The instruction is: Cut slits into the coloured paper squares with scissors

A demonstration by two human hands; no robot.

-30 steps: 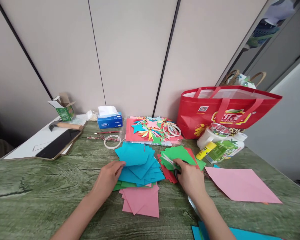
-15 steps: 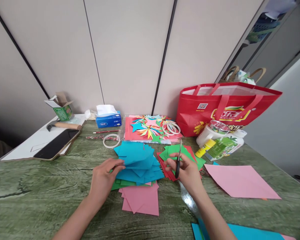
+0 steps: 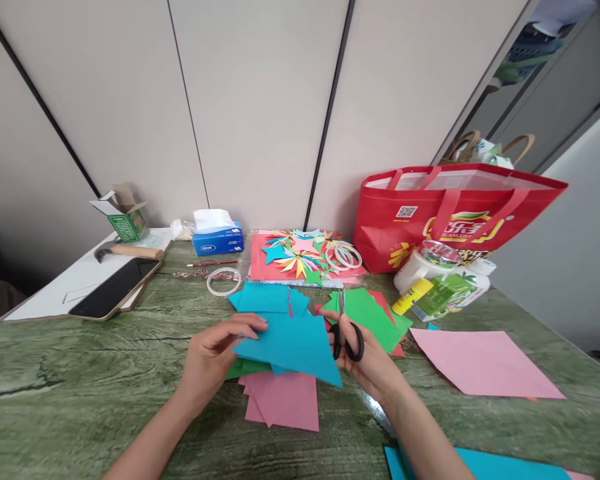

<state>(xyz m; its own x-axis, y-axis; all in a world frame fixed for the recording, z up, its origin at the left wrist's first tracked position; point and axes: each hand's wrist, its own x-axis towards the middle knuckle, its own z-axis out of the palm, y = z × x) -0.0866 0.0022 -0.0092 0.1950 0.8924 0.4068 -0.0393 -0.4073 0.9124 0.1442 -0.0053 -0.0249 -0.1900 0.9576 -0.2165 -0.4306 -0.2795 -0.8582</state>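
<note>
Between the thumb and fingers of my left hand (image 3: 220,357) is a piece of blue paper (image 3: 293,343), held over the pile at the middle of the table. More blue sheets (image 3: 257,297) lie behind it, with green and pink squares (image 3: 287,403) in front. My right hand (image 3: 367,360) is closed on black-handled scissors (image 3: 347,340), blades pointing up and away from me. The hand is at the right edge of the blue paper; whether it touches it I cannot tell. Green squares (image 3: 375,317) on red ones lie just beyond the right hand.
A glue stick (image 3: 412,296), a jar and a red bag (image 3: 380,227) stand at the right rear. Paper stars (image 3: 300,260), tape rolls (image 3: 223,282) and a tissue box (image 3: 217,240) are behind the pile. A phone (image 3: 115,288) and hammer (image 3: 135,251) lie left; pink paper (image 3: 487,363) lies right.
My left hand has moved slightly right and lifted blue paper off the pile toward me. My right hand has shifted left toward that paper, turning the scissors so their handle loops show.
</note>
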